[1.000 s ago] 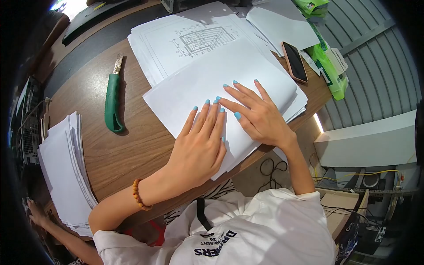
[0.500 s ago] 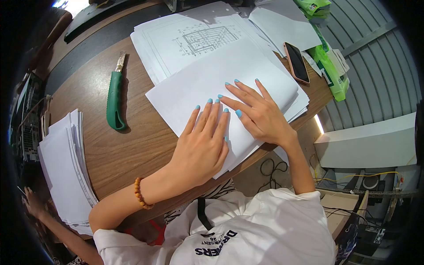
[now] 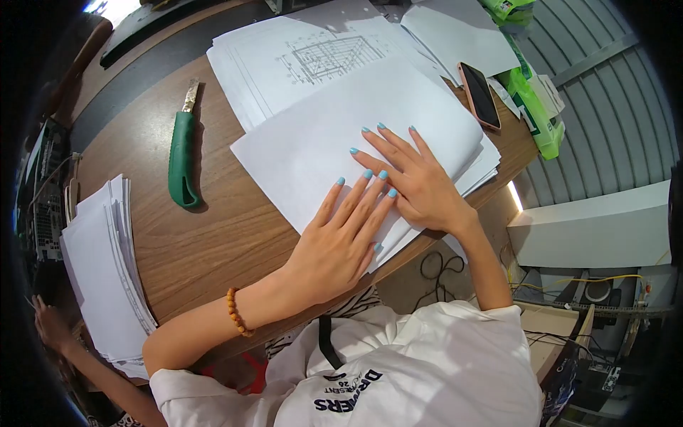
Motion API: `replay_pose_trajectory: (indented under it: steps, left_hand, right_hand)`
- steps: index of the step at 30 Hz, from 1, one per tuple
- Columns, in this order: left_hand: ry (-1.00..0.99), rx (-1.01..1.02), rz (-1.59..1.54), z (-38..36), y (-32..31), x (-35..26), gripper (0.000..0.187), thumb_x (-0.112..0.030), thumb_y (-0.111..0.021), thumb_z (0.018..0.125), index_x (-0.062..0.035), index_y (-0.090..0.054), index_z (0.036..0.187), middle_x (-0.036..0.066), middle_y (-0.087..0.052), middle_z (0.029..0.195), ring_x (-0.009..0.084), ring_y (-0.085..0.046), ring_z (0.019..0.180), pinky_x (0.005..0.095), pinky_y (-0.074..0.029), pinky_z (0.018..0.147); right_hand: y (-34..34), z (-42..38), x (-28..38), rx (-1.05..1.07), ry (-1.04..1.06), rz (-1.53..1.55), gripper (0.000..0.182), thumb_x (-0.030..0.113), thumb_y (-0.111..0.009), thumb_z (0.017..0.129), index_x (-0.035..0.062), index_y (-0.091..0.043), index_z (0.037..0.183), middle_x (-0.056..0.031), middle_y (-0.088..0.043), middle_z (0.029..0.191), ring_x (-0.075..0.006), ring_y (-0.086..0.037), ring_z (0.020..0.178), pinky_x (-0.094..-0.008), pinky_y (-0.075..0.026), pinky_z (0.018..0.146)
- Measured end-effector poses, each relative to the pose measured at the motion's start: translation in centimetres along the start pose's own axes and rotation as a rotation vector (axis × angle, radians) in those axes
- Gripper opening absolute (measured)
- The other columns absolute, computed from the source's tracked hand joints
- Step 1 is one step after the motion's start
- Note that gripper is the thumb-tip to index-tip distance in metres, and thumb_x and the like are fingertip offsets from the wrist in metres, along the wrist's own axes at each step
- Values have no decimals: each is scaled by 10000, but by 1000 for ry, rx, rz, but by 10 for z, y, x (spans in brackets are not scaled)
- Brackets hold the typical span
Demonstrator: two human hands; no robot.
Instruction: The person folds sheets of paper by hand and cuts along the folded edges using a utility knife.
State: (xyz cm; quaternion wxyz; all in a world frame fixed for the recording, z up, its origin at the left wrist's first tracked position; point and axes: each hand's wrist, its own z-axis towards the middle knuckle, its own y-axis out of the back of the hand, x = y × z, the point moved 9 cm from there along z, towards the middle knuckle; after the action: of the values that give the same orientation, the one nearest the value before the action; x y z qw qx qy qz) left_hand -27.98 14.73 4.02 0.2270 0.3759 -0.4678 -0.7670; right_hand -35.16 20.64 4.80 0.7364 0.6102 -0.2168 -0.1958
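A: Brown wood-grain desk [image 3: 213, 235], grey ribbed flooring beyond its right edge. What's in hand?

B: Folded stack of blank white paper sheets [image 3: 334, 135] at the near edge of the desk, partly overlapping the printed floor-plan drawing sheets [image 3: 313, 57]. Both hands lie flat on it — left hand [image 3: 341, 242] at the near corner, right hand [image 3: 416, 181] just beside it, left fingertips touching the right hand.

A: Gripping?

B: No. Fingers extended and spread, palms down, nothing pinched. Looks like the pressing or creasing step; the fold reads as formed, flattening under way.

A: Next move?

B: My guess — even pressure along the fold while the stack is kept from sliding off the near edge.

A: Surroundings?

B: Green-handled utility knife [image 3: 181, 156] well left of the stack, untouched. Dark smartphone in a pink case [image 3: 478, 95] near the far right corner, green plastic packet [image 3: 537, 114] beyond it. Second white paper pile [image 3: 99, 270] at the left edge.
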Motion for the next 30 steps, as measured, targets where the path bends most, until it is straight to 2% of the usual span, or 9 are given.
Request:
replay_pose_trajectory:
  steps: [5,10,12,18,20,21,25,27,30]
  left_hand:
    - [-7,80,0,-2,-5,-1,593,-209,-464,839,-84,-302,1396,154,-257,1454,314,-224,1354,504,-127,1098]
    - [-13,100,17,0,-5,-1,565,-210,-454,841,-156,-335,1391,115,-291,1447,296,-242,1349,504,-135,1096]
    - [-18,104,10,0,-3,-2,552,-203,-448,846,-141,-343,1384,101,-305,1441,294,-245,1348,501,-136,1097]
    - [-31,113,19,-1,-4,-2,559,-179,-440,848,-114,-322,1391,111,-295,1446,286,-229,1357,496,-123,1101]
    - [-22,118,-25,-1,-5,1,560,-183,-423,866,-79,-287,1399,123,-279,1452,281,-211,1364,480,-108,1108]
    - [-2,119,-75,-1,-6,4,565,-186,-407,883,-44,-251,1407,136,-263,1457,275,-193,1371,465,-92,1115]
    - [59,139,-185,0,-8,13,556,-219,-336,939,20,-171,1412,155,-223,1469,264,-155,1382,431,-60,1125]
    - [-19,66,-268,1,-2,10,514,-264,-289,972,94,-278,1340,221,-277,1428,343,-233,1345,503,-110,1094]
    - [-34,130,-330,1,-1,11,545,-284,-305,968,90,-240,1360,205,-279,1434,389,-222,1340,526,-101,1089]
  right_hand:
    - [-6,-2,-7,37,-32,23,586,107,-514,808,180,-370,1372,-117,-280,1449,-311,-275,1328,-546,-208,1067]
    - [10,-19,-75,-93,-185,379,587,53,-473,837,138,-315,1397,-117,-72,1508,-323,-58,1392,-430,-163,1125]
    - [16,-31,-111,-154,-250,319,555,62,-409,880,137,-279,1414,-131,-81,1505,-324,-70,1390,-434,-167,1117]
    - [34,-36,-133,-242,-242,225,538,76,-396,903,91,-244,1419,-193,-84,1489,-349,-106,1380,-419,-186,1097]
    - [50,-43,-127,-339,-386,147,541,88,-404,905,82,-234,1419,-218,-104,1480,-374,-145,1365,-418,-179,1099]
    - [53,-51,-117,-376,-395,48,526,103,-408,908,29,-245,1403,-237,-172,1461,-391,-186,1348,-438,-180,1095]
    - [13,-84,-48,-15,-437,-223,509,177,-484,891,-50,-360,1330,-223,-271,1434,-395,-207,1343,-531,-168,1078]
    - [8,-89,-15,-16,-437,-207,522,207,-498,887,-31,-369,1333,-212,-268,1440,-389,-212,1344,-575,-150,1064]
    - [0,-90,24,32,-391,-146,595,279,-515,883,-9,-326,1367,-191,-284,1441,-380,-218,1346,-661,-112,1031]
